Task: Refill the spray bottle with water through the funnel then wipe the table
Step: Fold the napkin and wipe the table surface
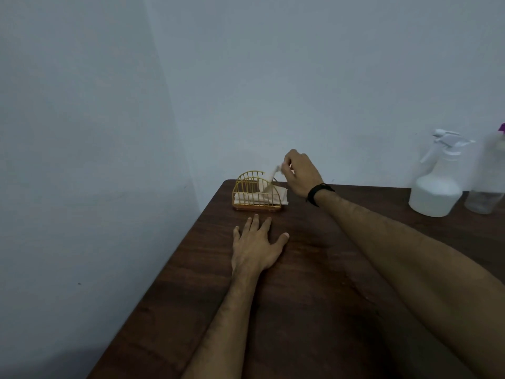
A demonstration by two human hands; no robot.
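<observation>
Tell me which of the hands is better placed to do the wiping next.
Right, probably. The right hand already pinches a napkin it is lifting out of the wire holder, while the left hand lies flat and empty on the table.

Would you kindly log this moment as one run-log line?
phase: fetching napkin | right hand: pinching napkin from holder | left hand: flat on table | spray bottle: capped, upright

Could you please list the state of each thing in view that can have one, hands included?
Spray bottle: upright, trigger head on, at the table's far right.
Second bottle: upright, blurred, beside the spray bottle.
Napkin holder: upright, holding napkins.
Napkin: partly pulled out, pinched by the right hand.
Right hand: shut on the napkin.
Left hand: open, flat on the table.
</observation>
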